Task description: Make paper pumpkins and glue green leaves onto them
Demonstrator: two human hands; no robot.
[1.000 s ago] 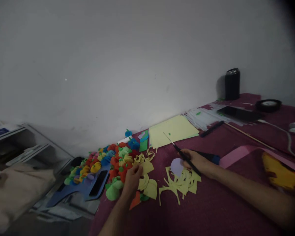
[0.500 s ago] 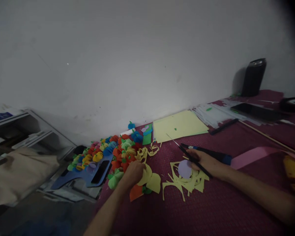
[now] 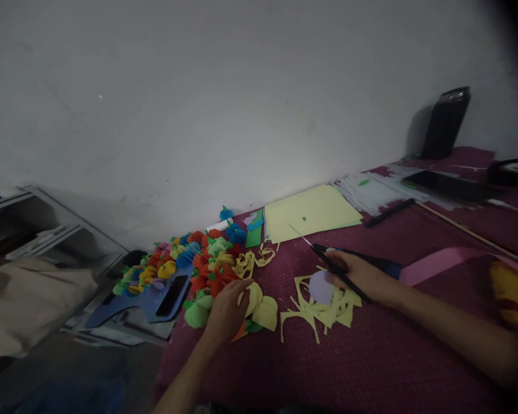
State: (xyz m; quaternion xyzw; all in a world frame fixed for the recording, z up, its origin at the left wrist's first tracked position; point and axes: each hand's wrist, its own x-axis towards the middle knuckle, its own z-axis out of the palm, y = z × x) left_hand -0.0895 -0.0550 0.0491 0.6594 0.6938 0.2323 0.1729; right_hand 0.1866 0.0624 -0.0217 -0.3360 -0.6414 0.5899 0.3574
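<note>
My left hand [image 3: 229,307] reaches down to the pale yellow paper circles [image 3: 265,313], its fingers bent around the edge of the nearest one. Just below it, bits of orange and green paper show partly. In my right hand [image 3: 349,273] is a slim tool [image 3: 343,273] with a black handle and a thin metal tip pointing up and left. Beside those fingers a lilac paper circle [image 3: 322,287] lies over yellow paper offcuts [image 3: 304,316]; whether the fingers touch it, I cannot tell.
Colourful paper pumpkins [image 3: 216,264] crowd the left, some on a blue board [image 3: 140,305] with a phone. Yellow sheets [image 3: 313,213] lie by the wall. Right are a black-and-blue object [image 3: 377,264], a pink strip [image 3: 440,264], another phone [image 3: 451,187] and a dark can [image 3: 446,123].
The view has shifted slightly. My left hand has loosened from a tighter curl, and its fingers now reach further over the yellow circles. My right hand keeps the tool in much the same pose.
</note>
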